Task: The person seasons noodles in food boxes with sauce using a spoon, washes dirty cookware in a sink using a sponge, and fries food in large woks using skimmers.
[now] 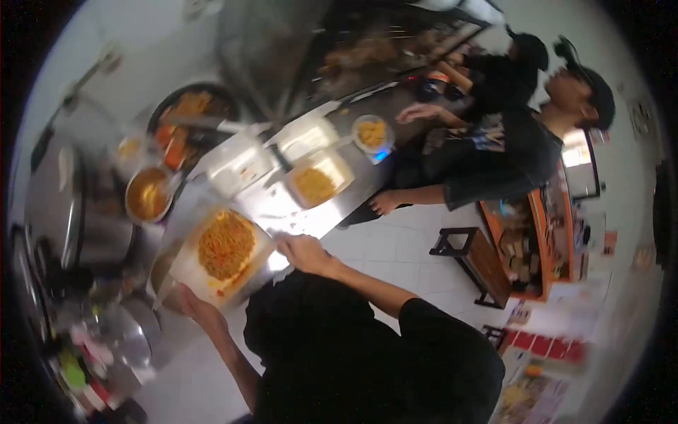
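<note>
A pale, squarish tray or open box (256, 272) bears a round heap of orange-brown noodles (226, 246). At its lower left edge, my left hand (201, 307) grips the side, its fingers partly blurred. The tray's right corner is in my right hand (304, 253), with the fingers closed. Above the tray lie open white foam containers (240, 166), one of them holding yellow food (316, 185). A metal pot of orange sauce (148, 194) stands to the upper left.
A wok of orange food (187, 113) sits at the upper left. A bowl of yellow pieces (371, 133) rests on a scale beside a co-worker (494, 152). Another person (505, 78) is behind. A wooden bench (480, 267) stands right, a metal bowl (127, 336) lower left.
</note>
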{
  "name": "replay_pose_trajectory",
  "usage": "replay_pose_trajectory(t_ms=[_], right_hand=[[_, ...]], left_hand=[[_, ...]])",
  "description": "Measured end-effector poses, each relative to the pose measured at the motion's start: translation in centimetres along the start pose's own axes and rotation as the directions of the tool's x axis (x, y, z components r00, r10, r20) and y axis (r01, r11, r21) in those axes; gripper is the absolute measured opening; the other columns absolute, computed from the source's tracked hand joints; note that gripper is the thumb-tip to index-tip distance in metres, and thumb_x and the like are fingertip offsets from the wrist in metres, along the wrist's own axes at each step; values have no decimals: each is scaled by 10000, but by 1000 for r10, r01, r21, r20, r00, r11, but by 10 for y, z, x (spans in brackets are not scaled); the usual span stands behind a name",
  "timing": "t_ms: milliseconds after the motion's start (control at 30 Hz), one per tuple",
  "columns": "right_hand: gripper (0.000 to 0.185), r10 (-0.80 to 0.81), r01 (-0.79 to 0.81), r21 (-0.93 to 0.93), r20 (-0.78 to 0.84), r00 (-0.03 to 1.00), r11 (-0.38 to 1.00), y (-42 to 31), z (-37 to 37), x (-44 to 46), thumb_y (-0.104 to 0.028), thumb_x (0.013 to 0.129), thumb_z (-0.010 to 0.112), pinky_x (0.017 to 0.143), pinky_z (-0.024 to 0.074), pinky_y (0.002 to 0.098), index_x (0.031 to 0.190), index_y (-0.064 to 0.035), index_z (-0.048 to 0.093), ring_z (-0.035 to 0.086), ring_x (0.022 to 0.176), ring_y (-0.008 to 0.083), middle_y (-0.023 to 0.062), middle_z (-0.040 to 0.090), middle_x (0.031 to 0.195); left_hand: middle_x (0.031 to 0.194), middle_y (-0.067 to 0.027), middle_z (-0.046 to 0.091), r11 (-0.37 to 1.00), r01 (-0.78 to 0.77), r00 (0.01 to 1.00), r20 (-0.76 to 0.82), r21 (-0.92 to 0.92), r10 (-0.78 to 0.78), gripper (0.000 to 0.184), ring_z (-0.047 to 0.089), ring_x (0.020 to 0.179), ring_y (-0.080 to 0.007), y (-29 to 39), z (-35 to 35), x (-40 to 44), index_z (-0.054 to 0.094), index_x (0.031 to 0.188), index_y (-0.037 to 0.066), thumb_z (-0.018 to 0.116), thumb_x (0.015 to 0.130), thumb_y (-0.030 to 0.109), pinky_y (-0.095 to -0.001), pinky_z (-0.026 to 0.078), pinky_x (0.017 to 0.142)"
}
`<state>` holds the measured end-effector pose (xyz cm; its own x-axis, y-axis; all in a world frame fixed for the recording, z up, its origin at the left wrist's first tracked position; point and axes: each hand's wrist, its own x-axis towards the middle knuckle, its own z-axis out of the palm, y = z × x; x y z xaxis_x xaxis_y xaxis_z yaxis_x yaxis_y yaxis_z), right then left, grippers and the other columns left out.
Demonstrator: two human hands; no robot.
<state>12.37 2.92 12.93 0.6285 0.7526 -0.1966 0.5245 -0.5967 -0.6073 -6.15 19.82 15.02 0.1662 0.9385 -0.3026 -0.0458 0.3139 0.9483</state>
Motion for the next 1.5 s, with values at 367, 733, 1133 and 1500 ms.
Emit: replay_pose_trajectory(t_ms=[367,733,1133,1500], right_hand=[[629,800,-475,644,-501,331,600,250,-119,54,-467,842,570,799,439,447,1229,1,404,582,920,418,257,608,957],[717,753,-279,757,-393,528,591,317,-121,71,-472,867,530,954,365,408,1299,70,345,462,1129,368,292,450,1244],[309,390,-191,695,-139,910,693,338,-101,-91,-262,921,559,590,460,247,1149,-60,512,575,645,117,75,631,794],[323,653,-308,815,-109,749,490,332,-98,-173,-323,899,592,694,440,252,1007,-23,643,542,741,103,44,642,811]], left_hand=[[1135,-155,577,978,-98,954,298,186,39,495,532,1015,-197,-35,205,-65,513,1179,-105,353,994,326,-311,377,937],[1110,-185,604,832,-278,941,312,481,134,479,563,997,-259,-74,373,-104,519,1201,-84,351,992,312,-356,377,950],[1114,-235,585,881,-382,813,554,280,177,409,552,1056,-379,-156,611,-118,538,1195,42,305,983,303,-432,420,924],[1218,-290,504,493,-568,531,751,659,-393,525,578,1047,-334,-214,709,-106,523,1189,-31,481,874,388,-399,496,820]])
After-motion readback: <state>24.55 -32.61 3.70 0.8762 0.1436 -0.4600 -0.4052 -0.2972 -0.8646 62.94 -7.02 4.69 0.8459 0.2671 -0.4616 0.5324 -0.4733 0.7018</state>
